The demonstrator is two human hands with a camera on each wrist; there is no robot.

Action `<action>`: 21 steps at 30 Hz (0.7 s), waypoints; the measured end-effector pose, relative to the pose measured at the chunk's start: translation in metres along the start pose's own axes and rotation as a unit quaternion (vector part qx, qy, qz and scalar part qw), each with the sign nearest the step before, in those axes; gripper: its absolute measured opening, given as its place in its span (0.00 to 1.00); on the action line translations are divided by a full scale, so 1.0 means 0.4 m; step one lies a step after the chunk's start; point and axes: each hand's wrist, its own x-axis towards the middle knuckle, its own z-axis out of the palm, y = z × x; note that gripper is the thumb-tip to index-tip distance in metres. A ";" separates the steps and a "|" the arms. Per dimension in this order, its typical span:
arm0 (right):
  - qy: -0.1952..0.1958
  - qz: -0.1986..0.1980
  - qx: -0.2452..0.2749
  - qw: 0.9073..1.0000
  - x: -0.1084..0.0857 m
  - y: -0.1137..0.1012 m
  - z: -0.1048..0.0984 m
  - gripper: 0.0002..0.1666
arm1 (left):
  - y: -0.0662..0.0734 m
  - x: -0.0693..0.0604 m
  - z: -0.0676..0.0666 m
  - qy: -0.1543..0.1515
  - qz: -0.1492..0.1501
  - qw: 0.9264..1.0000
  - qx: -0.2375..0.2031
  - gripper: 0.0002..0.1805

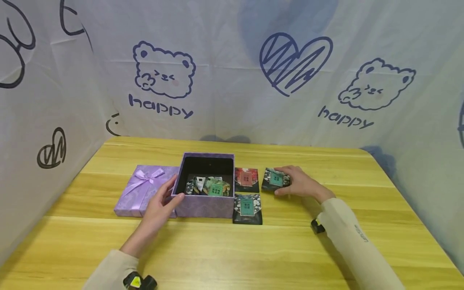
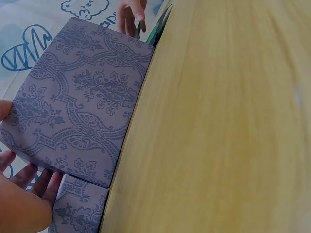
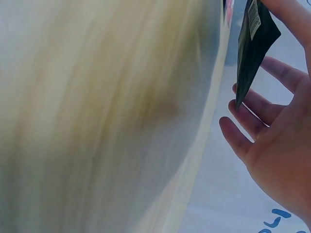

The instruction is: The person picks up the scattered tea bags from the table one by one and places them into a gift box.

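An open purple patterned box (image 1: 205, 206) with a dark inside stands on the table, several sachets (image 1: 216, 187) lying in it. My left hand (image 1: 162, 201) grips the box by its left front corner. Its thumb lies on the front wall and its fingers reach along the left side, as the left wrist view also shows. To the right of the box, my right hand (image 1: 302, 183) pinches a black sachet with a green label (image 1: 274, 179) between thumb and fingers. In the right wrist view the dark back of this sachet (image 3: 256, 46) carries a barcode.
A red-labelled sachet (image 1: 247, 179) and a green-labelled sachet (image 1: 247, 208) lie against the box's right side. Left of the box is the purple lid (image 1: 129, 196) with a ribbon bow. White printed cloth (image 1: 228, 80) hangs behind the wooden table (image 1: 232, 253) and at both sides.
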 end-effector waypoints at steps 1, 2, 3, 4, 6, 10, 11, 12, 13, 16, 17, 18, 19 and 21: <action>0.003 -0.002 -0.001 1.000 -0.002 -0.002 -0.001 0.51 | 0.000 0.000 0.000 0.000 -0.001 1.000 -0.002 0.34; 0.006 -0.003 -0.003 1.000 -0.004 -0.004 -0.002 0.50 | 0.001 0.000 0.000 -0.001 0.000 1.000 -0.004 0.34; 0.009 -0.004 -0.004 1.000 -0.005 -0.007 -0.002 0.50 | 0.002 0.000 0.000 -0.001 -0.001 1.000 -0.007 0.33; 0.011 -0.004 -0.006 1.000 -0.007 -0.009 -0.003 0.50 | 0.003 0.000 0.000 -0.002 -0.001 1.000 -0.010 0.34; 0.016 -0.003 -0.006 1.000 -0.010 -0.013 -0.003 0.50 | 0.004 -0.001 0.000 -0.003 -0.001 1.000 -0.015 0.33; 0.019 -0.003 -0.005 1.000 -0.012 -0.021 -0.003 0.49 | 0.002 -0.001 0.000 -0.006 0.000 1.000 -0.016 0.33; 0.021 -0.004 -0.005 1.000 -0.012 -0.023 -0.003 0.49 | 0.002 -0.002 0.000 -0.006 0.000 1.000 -0.016 0.33; 0.021 -0.004 -0.005 1.000 -0.012 -0.024 -0.003 0.49 | 0.001 -0.002 0.000 -0.006 0.000 1.000 -0.017 0.33; 0.022 -0.006 -0.004 1.000 -0.012 -0.026 -0.004 0.49 | 0.001 -0.002 0.000 -0.007 0.000 1.000 -0.016 0.34; 0.028 -0.011 -0.002 1.000 -0.010 -0.036 -0.005 0.49 | 0.002 -0.003 0.000 -0.007 0.000 1.000 -0.015 0.34; 0.030 -0.013 -0.001 0.999 -0.009 -0.040 -0.007 0.49 | 0.003 -0.003 0.000 -0.007 0.000 1.000 -0.013 0.34; 0.032 -0.015 0.000 0.999 -0.009 -0.047 -0.008 0.49 | 0.003 -0.003 0.000 -0.006 0.000 1.000 -0.011 0.34; 0.034 -0.018 0.001 0.999 -0.008 -0.053 -0.010 0.48 | 0.003 -0.003 0.000 -0.006 0.000 1.000 -0.008 0.34; 0.036 -0.022 0.001 0.999 -0.007 -0.067 -0.013 0.48 | 0.002 -0.002 -0.001 -0.005 0.000 1.000 -0.005 0.34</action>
